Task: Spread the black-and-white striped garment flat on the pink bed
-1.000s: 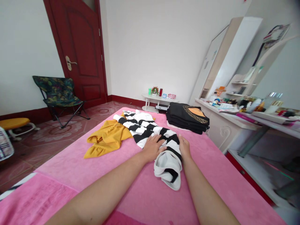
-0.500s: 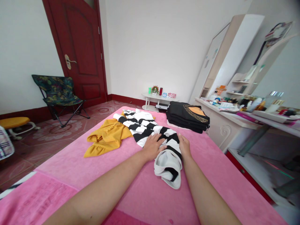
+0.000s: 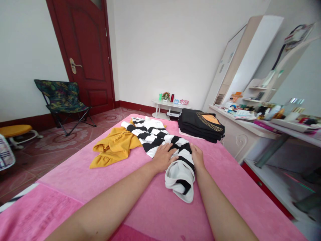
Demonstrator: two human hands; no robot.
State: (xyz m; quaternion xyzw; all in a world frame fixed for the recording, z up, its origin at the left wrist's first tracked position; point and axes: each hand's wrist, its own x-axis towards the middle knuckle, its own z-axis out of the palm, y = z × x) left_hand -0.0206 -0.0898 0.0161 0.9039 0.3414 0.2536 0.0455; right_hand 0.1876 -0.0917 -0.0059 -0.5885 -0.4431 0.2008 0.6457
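Note:
A black-and-white striped top (image 3: 160, 137) lies stretched out on the pink bedspread (image 3: 150, 201), its near end bunched into a white-lined opening. My left hand (image 3: 163, 156) rests on the stripes, fingers spread over the cloth. At the top's right edge is my right hand (image 3: 197, 156), curled around the fabric with most of its fingers hidden. A mustard-yellow garment (image 3: 116, 145) lies rumpled beside and partly beneath the striped top, on its left.
Folded black clothes (image 3: 200, 124) are stacked at the bed's far right corner. A dressing table (image 3: 240, 127) crowded with bottles stands along the right side. Beyond the bed are a low white table (image 3: 160, 102), a camouflage folding chair (image 3: 64, 97) and a yellow-topped stool (image 3: 15, 130).

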